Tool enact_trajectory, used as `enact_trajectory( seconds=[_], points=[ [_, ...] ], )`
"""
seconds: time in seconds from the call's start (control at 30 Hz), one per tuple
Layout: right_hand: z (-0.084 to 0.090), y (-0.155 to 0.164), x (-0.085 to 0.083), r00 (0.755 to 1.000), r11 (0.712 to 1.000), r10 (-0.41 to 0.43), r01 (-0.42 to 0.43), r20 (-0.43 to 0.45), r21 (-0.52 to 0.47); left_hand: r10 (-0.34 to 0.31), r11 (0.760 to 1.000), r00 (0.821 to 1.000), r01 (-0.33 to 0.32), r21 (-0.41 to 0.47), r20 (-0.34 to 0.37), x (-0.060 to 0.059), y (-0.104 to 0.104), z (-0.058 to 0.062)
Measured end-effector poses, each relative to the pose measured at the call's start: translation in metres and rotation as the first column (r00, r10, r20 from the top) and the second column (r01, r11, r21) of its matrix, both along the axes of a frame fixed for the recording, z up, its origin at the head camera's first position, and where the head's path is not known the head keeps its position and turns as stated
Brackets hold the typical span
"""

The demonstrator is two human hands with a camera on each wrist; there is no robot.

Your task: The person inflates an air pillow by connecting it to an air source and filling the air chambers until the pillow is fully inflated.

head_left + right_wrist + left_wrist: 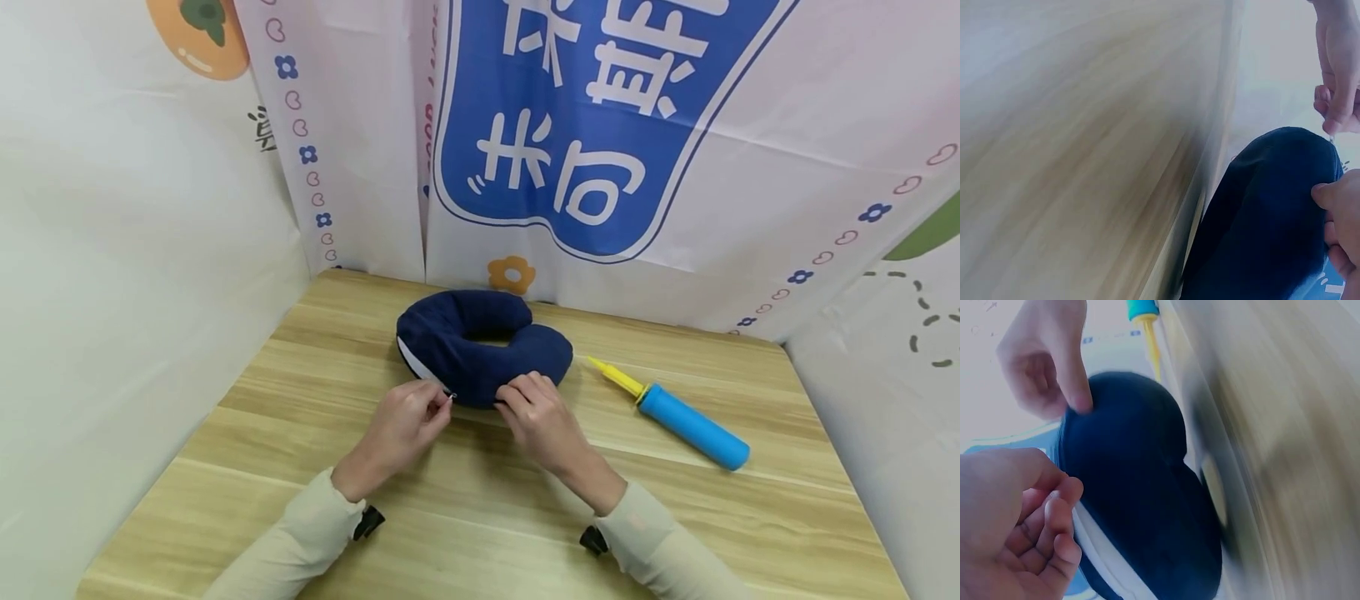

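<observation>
A navy U-shaped neck pillow lies on the table, its opening toward the right. Along its left outer edge the zipper gapes, and a white strip of lining shows. My left hand pinches the small zipper pull between thumb and forefinger at the pillow's near edge. A short way to the right, my right hand grips the pillow's near edge, thumb on one side and fingers on the other. In the left wrist view the white lining runs down from the left fingertips.
To the right of the pillow lies a blue hand pump with a yellow nozzle pointing at it. Printed white curtains hang behind the wooden table and at both sides.
</observation>
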State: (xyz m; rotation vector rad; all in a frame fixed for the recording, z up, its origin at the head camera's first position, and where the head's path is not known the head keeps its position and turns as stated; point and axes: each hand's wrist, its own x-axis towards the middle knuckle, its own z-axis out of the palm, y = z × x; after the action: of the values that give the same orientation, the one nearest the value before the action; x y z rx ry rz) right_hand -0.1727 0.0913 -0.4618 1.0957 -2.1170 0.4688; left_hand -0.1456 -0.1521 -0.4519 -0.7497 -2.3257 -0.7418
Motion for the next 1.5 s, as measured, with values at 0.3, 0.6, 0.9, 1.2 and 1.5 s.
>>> enact_trajectory(
  seconds=[0.3, 0.6, 0.9, 1.2, 1.5],
  points=[
    [0.001, 0.008, 0.003, 0.999, 1.000, -0.011, 0.011, 0.034, -0.026, 0.000, 1.000, 0.996, 0.002, -0.025, 0.091, -0.005, -0.004, 0.003],
    [0.015, -0.010, 0.001, 0.995, 0.999, 0.032, -0.029, -0.090, 0.031, -0.032, 0.999, 0.999, 0.032, -0.006, -0.014, -0.005, 0.002, 0.005],
    [0.010, -0.010, -0.001, 0.995, 0.998, 0.033, -0.028, -0.092, 0.059, -0.055, 0.998, 0.987, 0.053, -0.020, -0.154, -0.006, -0.001, -0.003],
    [0.012, 0.007, 0.002, 0.993, 0.996, 0.094, -0.093, -0.069, 0.009, -0.053, 0.997, 0.991, 0.060, 0.053, -0.119, -0.008, -0.018, -0.004],
    [0.018, 0.021, 0.005, 0.998, 0.998, 0.061, -0.061, -0.021, -0.016, -0.031, 0.995, 0.999, 0.035, 0.094, -0.035, -0.014, -0.023, -0.004]
  ],
)
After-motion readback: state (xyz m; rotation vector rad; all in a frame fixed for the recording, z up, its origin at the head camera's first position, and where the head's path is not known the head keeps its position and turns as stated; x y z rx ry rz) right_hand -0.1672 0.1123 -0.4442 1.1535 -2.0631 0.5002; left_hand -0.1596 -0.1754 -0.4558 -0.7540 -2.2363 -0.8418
